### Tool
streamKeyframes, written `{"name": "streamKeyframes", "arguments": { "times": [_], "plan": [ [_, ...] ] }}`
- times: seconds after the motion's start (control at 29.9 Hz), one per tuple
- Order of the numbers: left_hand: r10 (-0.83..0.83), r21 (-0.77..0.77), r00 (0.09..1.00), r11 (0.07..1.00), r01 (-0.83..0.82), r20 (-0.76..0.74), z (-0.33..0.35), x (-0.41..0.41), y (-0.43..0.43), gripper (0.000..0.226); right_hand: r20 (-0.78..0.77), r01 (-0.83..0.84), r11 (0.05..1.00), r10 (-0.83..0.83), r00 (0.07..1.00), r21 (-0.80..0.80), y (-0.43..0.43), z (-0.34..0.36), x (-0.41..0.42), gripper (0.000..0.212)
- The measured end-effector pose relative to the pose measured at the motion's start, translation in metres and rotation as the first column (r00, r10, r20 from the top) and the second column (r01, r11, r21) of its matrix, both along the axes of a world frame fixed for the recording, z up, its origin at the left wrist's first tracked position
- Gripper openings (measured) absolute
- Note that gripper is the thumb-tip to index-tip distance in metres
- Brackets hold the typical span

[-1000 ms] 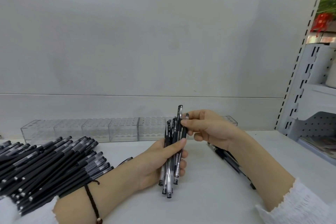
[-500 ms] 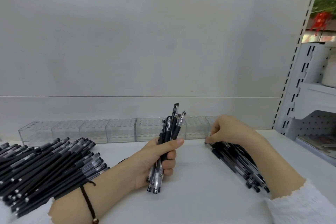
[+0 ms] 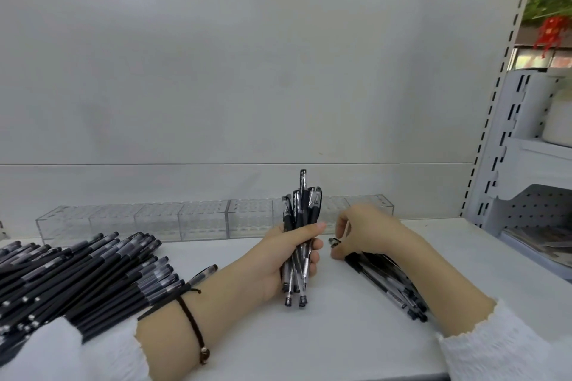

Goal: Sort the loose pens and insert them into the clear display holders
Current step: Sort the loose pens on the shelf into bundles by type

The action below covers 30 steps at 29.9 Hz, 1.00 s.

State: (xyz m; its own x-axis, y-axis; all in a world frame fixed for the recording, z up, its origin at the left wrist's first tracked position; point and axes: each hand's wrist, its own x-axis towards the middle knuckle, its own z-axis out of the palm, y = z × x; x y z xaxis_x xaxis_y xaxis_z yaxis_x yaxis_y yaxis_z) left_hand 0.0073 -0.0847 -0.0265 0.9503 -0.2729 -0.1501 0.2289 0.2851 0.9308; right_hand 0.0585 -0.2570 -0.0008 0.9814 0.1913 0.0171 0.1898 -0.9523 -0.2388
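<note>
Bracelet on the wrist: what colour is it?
The bracelet is black with a small brownish bead; head view.

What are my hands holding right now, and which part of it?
The left hand grips a bundle of pens around their middles. The right hand curls over the end of a loose pen; whether it pinches it cannot be told.

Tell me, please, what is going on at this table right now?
A person is sorting pens. The left hand holds a bundle of pens upright, while the right hand pinches the end of a single pen at the top of a small heap lying on the table. A big pile of black pens lies to the left. The clear display holders along the back wall show no pens in them yet.
</note>
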Motion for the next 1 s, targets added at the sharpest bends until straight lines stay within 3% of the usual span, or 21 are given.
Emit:
{"name": "streamKeyframes", "arguments": {
  "times": [0.1,0.3,0.53,0.67,0.8,1.0],
  "plan": [
    [0.019,-0.025,1.000,1.000,-0.018,0.010,-0.004,0.004,-0.002,0.025,-0.069,-0.031,0.998,0.035,0.997,0.058,0.000,0.000,-0.001,0.050],
    [0.037,-0.090,0.999,0.995,-0.038,-0.013,-0.007,0.005,0.001,0.022,-0.126,-0.083,0.992,0.095,0.988,0.100,0.003,0.001,-0.001,0.028],
    [0.021,-0.072,1.000,0.997,-0.021,0.001,-0.009,0.005,0.001,0.024,-0.140,-0.080,0.987,0.100,0.985,0.140,0.003,0.000,-0.001,0.027],
    [-0.003,-0.060,1.000,0.998,0.003,0.001,-0.009,0.005,0.001,0.018,-0.205,-0.078,0.939,0.153,0.967,0.334,0.003,0.001,-0.003,0.023],
    [0.010,-0.113,1.000,0.994,-0.009,0.010,-0.009,0.004,-0.002,0.014,-0.124,-0.032,0.804,0.130,0.984,0.593,0.000,0.009,-0.002,0.019],
    [-0.060,-0.168,0.998,0.984,0.062,0.017,-0.007,0.002,-0.006,0.041,-0.060,-0.009,0.361,0.179,0.982,0.932,0.004,0.016,-0.003,0.027]
  ]
}}
